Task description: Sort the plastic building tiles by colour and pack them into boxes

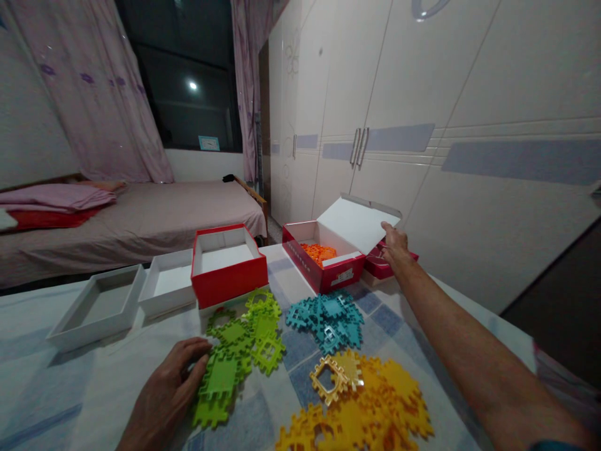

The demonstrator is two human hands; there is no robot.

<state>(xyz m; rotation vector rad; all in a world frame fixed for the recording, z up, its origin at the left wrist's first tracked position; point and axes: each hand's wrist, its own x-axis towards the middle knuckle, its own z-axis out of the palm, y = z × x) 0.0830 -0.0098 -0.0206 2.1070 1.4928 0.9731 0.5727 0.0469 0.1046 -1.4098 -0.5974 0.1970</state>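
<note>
Fingers of the right hand (395, 241) touch the raised lid (359, 219) at their nine o'clock; whether clamped, I cannot tell. It stands between them and the orange pieces (319, 253). The left hand (164, 388), thumb apart, has green pieces (223, 373) at three o'clock, blue pieces (335, 313) at two.

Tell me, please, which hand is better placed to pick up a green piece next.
Probably the left hand: its fingers are beside the green pieces, while the right hand is farther off, at the raised lid.

yellow pieces (394, 391) cut by bottom edge | orange pieces (319, 252) partly behind box wall (305, 263) | label (345, 276) unreadable
</note>
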